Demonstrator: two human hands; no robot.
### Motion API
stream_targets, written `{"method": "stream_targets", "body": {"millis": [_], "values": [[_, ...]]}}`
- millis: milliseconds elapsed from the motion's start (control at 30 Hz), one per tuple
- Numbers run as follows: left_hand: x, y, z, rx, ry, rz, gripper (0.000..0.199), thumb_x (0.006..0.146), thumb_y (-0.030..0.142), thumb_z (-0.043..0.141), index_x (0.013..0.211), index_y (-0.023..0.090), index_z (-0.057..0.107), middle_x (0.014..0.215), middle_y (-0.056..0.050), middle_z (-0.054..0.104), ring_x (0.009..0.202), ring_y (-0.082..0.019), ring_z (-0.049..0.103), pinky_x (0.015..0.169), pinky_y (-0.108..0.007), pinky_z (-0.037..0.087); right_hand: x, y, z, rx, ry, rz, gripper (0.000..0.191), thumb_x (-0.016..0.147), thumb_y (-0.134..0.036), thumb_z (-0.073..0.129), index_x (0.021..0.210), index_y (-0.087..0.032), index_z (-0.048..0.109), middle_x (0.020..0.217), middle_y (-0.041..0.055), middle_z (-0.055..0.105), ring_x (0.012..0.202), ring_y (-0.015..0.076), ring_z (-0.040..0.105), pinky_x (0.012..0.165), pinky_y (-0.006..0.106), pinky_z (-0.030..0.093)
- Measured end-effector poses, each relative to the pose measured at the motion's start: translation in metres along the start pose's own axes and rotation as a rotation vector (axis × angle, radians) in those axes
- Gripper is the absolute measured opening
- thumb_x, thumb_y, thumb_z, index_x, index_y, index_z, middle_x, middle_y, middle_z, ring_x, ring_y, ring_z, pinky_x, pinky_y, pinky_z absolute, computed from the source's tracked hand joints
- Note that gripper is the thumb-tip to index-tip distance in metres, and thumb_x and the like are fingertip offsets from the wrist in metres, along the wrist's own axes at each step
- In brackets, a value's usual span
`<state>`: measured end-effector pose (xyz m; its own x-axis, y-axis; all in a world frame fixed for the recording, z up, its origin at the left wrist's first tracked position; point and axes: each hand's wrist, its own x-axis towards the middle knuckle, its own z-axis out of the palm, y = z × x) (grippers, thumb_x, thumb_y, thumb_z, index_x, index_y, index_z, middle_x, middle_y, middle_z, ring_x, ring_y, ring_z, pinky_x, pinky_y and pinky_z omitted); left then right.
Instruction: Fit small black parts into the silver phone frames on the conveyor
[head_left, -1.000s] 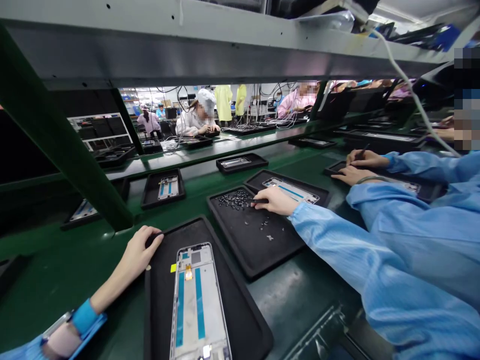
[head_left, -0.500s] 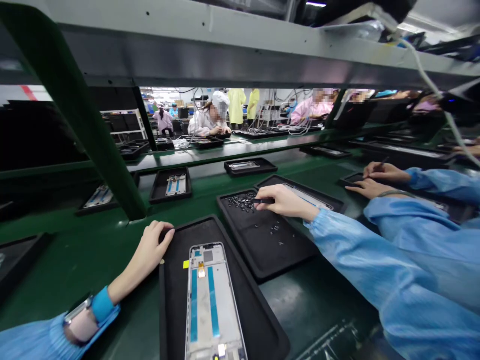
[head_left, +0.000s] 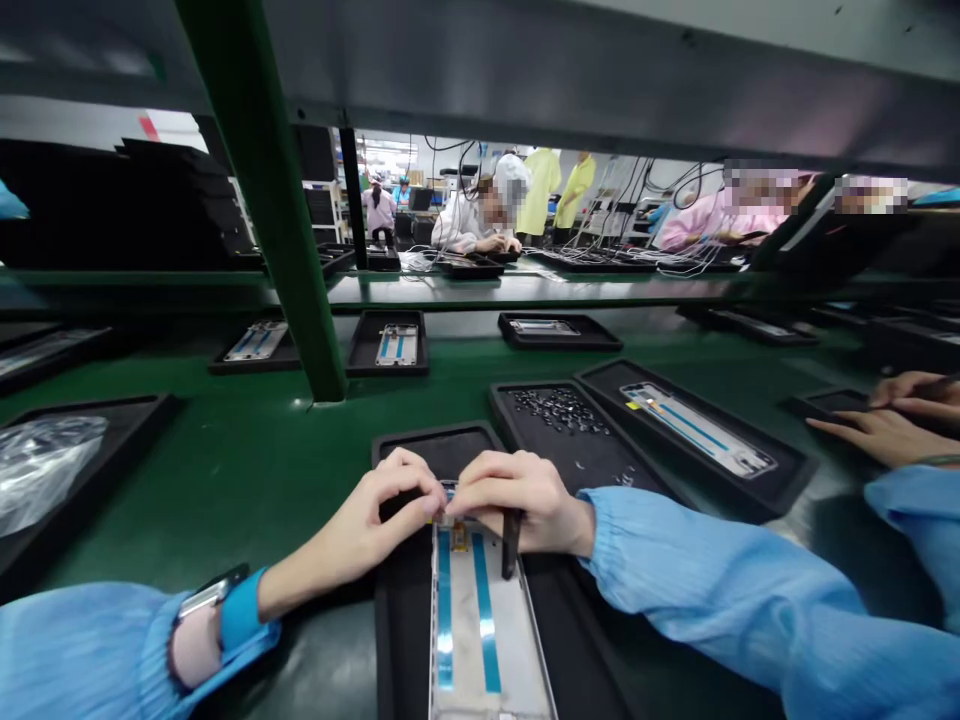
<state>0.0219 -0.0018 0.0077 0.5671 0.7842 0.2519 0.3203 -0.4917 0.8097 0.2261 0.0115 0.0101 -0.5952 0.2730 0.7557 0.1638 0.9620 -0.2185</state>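
A silver phone frame [head_left: 465, 640] with two blue strips lies in a black tray [head_left: 397, 640] in front of me. My left hand [head_left: 394, 505] pinches at the frame's upper end, fingertips together; whatever is between them is too small to make out. Right beside it, my right hand [head_left: 521, 495] is closed at the same spot, its fingertips nearly touching the left ones. A black stick-like tool [head_left: 511, 545] is tucked in my right hand and points down over the frame. Both hands cover the frame's top edge.
A second black tray [head_left: 592, 450] holds many small dark parts. Another phone frame [head_left: 697, 430] lies in a tray to its right. A co-worker's hands [head_left: 892, 420] are at far right. A green post [head_left: 300, 250] rises at left, near a tray with a plastic bag [head_left: 49, 465].
My right hand has come from the small-parts tray to the phone frame's top, still with the black tool. My left hand has moved from the tray's edge onto the frame. The view has turned right.
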Motion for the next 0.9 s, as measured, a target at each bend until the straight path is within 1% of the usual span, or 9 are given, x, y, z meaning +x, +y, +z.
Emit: {"method": "stream_targets", "body": {"millis": [133, 200, 233, 300, 467, 533, 667, 767, 900], "values": [[0.003, 0.001, -0.003, -0.022, -0.066, -0.021, 0.028, 0.086, 0.041, 0.047, 0.074, 0.019, 0.059, 0.086, -0.004, 0.055, 0.091, -0.019, 0.049, 0.084, -0.031, 0.038, 0.000, 0.001, -0.003, -0.095, -0.011, -0.193, 0.023, 0.089, -0.014, 0.040, 0.090, -0.012, 0.062, 0.076, 0.0064, 0.064, 0.068, 0.0092, 0.061, 0.058, 0.017, 0.048], [0.003, 0.001, -0.002, -0.016, -0.050, -0.023, 0.027, 0.084, 0.041, 0.050, 0.071, 0.018, 0.058, 0.083, -0.004, 0.055, 0.089, -0.019, 0.050, 0.082, -0.031, 0.039, 0.000, 0.001, -0.003, -0.134, -0.041, -0.250, 0.021, 0.089, -0.014, 0.041, 0.093, -0.010, 0.061, 0.077, 0.0074, 0.065, 0.066, 0.0104, 0.060, 0.055, 0.019, 0.047], [0.003, 0.001, -0.001, -0.016, -0.027, -0.026, 0.027, 0.084, 0.040, 0.050, 0.070, 0.018, 0.057, 0.082, -0.004, 0.055, 0.086, -0.019, 0.050, 0.080, -0.030, 0.040, -0.001, 0.001, -0.003, -0.146, -0.053, -0.238, 0.020, 0.088, -0.014, 0.042, 0.094, -0.010, 0.061, 0.078, 0.0075, 0.065, 0.066, 0.0104, 0.060, 0.054, 0.019, 0.046], [0.003, 0.000, 0.001, -0.016, 0.041, -0.037, 0.026, 0.084, 0.038, 0.050, 0.069, 0.018, 0.057, 0.080, -0.004, 0.055, 0.082, -0.018, 0.051, 0.076, -0.029, 0.042, -0.001, 0.001, -0.002, -0.119, -0.052, -0.128, 0.018, 0.087, -0.013, 0.045, 0.093, -0.012, 0.062, 0.080, 0.0069, 0.065, 0.069, 0.0099, 0.060, 0.056, 0.018, 0.047], [0.001, -0.003, 0.007, 0.083, 0.198, 0.016, 0.018, 0.084, 0.030, 0.050, 0.071, 0.019, 0.056, 0.074, -0.004, 0.057, 0.078, -0.018, 0.052, 0.071, -0.029, 0.042, 0.005, 0.001, 0.001, 0.139, 0.006, 0.394, 0.010, 0.080, -0.021, 0.059, 0.078, -0.013, 0.064, 0.072, 0.0043, 0.063, 0.061, 0.0091, 0.057, 0.054, 0.018, 0.046], [0.001, -0.003, 0.008, 0.140, 0.218, 0.054, 0.015, 0.083, 0.029, 0.051, 0.072, 0.019, 0.056, 0.073, -0.004, 0.057, 0.077, -0.018, 0.051, 0.071, -0.030, 0.042, 0.008, 0.000, 0.002, 0.206, -0.015, 0.512, 0.010, 0.078, -0.021, 0.061, 0.075, -0.012, 0.065, 0.071, 0.0042, 0.063, 0.061, 0.0097, 0.057, 0.054, 0.019, 0.045], [0.000, -0.001, 0.008, 0.259, 0.212, 0.116, 0.013, 0.083, 0.024, 0.050, 0.073, 0.019, 0.056, 0.072, -0.003, 0.060, 0.078, -0.018, 0.051, 0.071, -0.031, 0.040, 0.010, -0.001, 0.002, 0.293, -0.045, 0.549, 0.007, 0.075, -0.017, 0.062, 0.073, -0.012, 0.066, 0.069, 0.0038, 0.064, 0.061, 0.0096, 0.057, 0.055, 0.019, 0.045], [0.000, 0.000, 0.009, 0.314, 0.219, 0.124, 0.013, 0.083, 0.022, 0.049, 0.073, 0.019, 0.056, 0.071, -0.002, 0.060, 0.078, -0.017, 0.052, 0.070, -0.031, 0.039, 0.009, -0.002, 0.001, 0.286, -0.046, 0.539, 0.003, 0.072, -0.013, 0.064, 0.072, -0.011, 0.067, 0.069, 0.0033, 0.064, 0.060, 0.0087, 0.056, 0.053, 0.017, 0.044], [0.000, 0.000, 0.010, 0.342, 0.226, 0.124, 0.015, 0.083, 0.023, 0.048, 0.071, 0.020, 0.056, 0.071, -0.002, 0.060, 0.079, -0.018, 0.052, 0.071, -0.032, 0.039, 0.008, -0.003, 0.001, 0.265, -0.053, 0.541, 0.005, 0.068, -0.013, 0.067, 0.073, -0.011, 0.067, 0.069, 0.0032, 0.064, 0.059, 0.0086, 0.055, 0.050, 0.017, 0.041]]}}
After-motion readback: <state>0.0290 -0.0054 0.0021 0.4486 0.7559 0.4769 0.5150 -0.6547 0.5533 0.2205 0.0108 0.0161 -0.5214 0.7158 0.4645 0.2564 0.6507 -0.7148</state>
